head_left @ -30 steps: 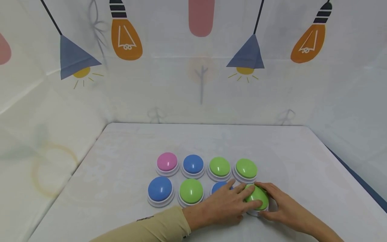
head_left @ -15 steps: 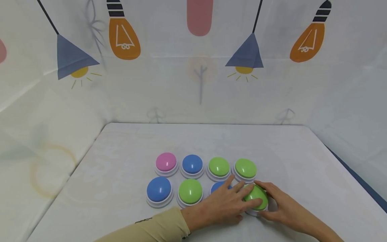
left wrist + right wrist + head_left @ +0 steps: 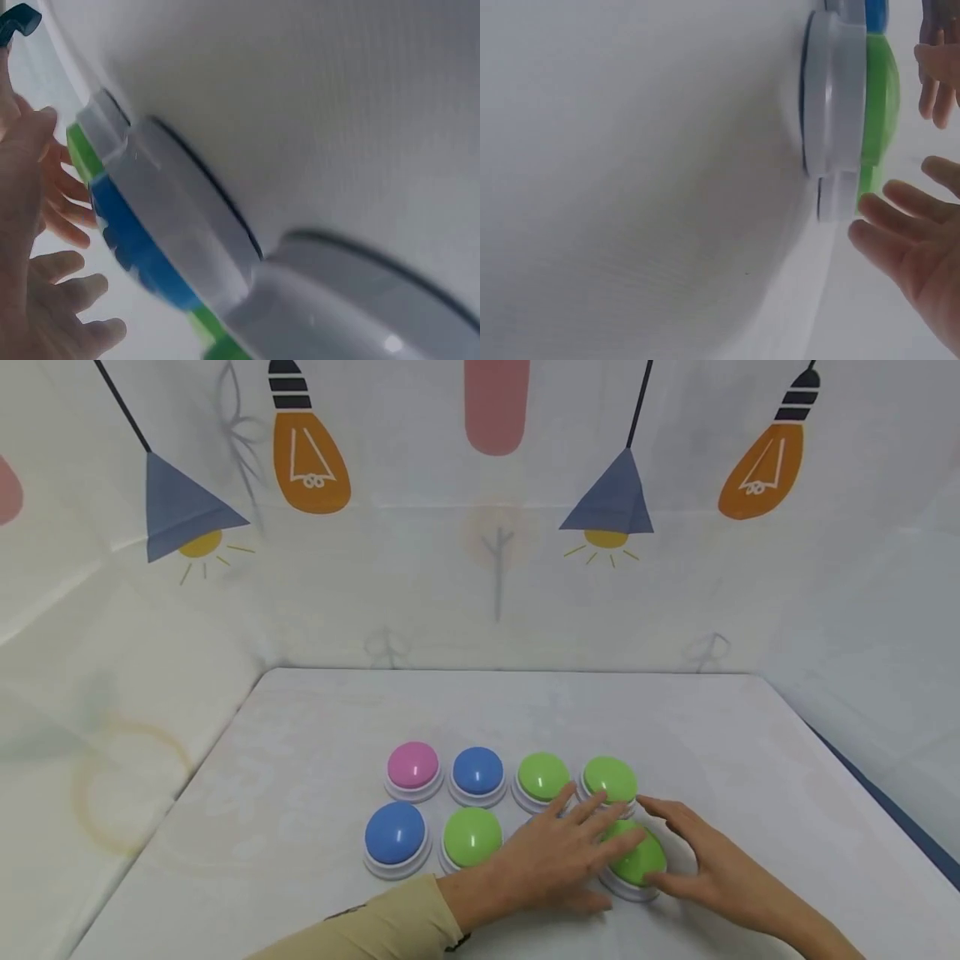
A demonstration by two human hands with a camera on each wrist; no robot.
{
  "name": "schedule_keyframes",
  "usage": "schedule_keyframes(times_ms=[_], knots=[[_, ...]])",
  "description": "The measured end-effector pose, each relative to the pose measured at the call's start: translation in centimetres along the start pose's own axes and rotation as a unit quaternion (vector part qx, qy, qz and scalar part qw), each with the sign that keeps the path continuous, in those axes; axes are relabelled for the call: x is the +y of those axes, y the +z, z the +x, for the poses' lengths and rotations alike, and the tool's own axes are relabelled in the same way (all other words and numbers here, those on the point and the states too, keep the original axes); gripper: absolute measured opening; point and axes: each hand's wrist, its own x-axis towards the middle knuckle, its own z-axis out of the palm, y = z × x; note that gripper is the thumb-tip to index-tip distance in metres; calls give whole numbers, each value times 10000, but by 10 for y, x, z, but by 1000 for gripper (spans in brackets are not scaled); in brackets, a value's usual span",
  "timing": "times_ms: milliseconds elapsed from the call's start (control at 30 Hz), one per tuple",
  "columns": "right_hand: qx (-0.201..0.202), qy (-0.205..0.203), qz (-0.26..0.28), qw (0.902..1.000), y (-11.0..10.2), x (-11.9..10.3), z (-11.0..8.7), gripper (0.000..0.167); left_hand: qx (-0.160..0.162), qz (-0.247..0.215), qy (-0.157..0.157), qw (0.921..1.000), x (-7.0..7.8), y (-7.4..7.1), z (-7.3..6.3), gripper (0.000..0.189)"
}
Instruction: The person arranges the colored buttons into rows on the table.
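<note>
At the front row's right end sits a green dome button [image 3: 637, 856] on a round white base. My left hand [image 3: 551, 856] hovers over it with spread, straight fingers, hiding the blue button [image 3: 139, 244] beside it in the head view. To the right of the green button is my right hand [image 3: 716, 864], thumb and fingers spread near its edge. The right wrist view shows a gap between that button and the right hand [image 3: 922, 247]. Behind it stands another green button [image 3: 610, 779], partly covered by left fingertips.
The back row also holds a pink button [image 3: 413, 766], a blue button [image 3: 477, 771] and a green button [image 3: 543, 777]. A blue button [image 3: 394, 833] and a green button [image 3: 472, 837] stand front left. The white table [image 3: 300, 718] meets a printed cloth wall [image 3: 420, 585].
Both hands have lifted off the front right green button. The left fingers moved slightly farther back and the right fingers drew away. The buttons appear to stay in place.
</note>
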Motion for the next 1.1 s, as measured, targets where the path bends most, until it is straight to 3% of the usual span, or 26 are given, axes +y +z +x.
schedule_keyframes(times_ms=[233,400,733,1100], knots=[[395,-61,-489,9980,-8,-6,12,87,-143,-341,-367,9986,-19,-10,-3,81],[576,-230,-445,9971,-14,-8,22,91,-240,-542,-787,9951,-35,-17,-8,79],[1100,-643,-483,9907,-25,-1,37,99,144,-765,-1655,9831,-76,-27,-31,78],[1061,-274,-452,9930,-33,4,42,91,608,-955,-2331,9659,-114,-26,-64,70]])
